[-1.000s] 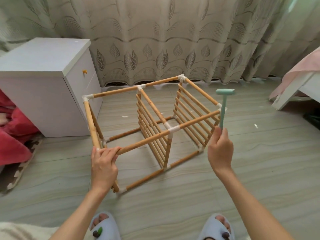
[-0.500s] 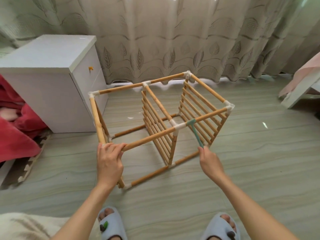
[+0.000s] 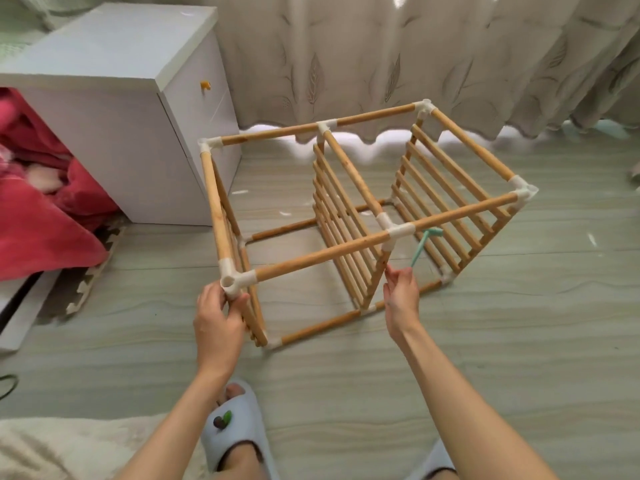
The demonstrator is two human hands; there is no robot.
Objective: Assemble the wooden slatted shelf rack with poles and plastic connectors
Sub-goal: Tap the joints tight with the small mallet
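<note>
The wooden slatted rack of poles and white plastic connectors (image 3: 363, 216) stands on the pale plank floor (image 3: 519, 341). If the small teal mallet (image 3: 420, 247) strikes off-centre, a connector could slip or a pole could pop loose. The left hand (image 3: 218, 320) grips the near-left corner connector (image 3: 232, 280). The right hand (image 3: 400, 296) pinches the mallet's handle beside the near middle upright.

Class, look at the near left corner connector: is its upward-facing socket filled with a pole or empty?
Empty. The corner connector shows an open round hole on top; the left hand grips just below it.
</note>
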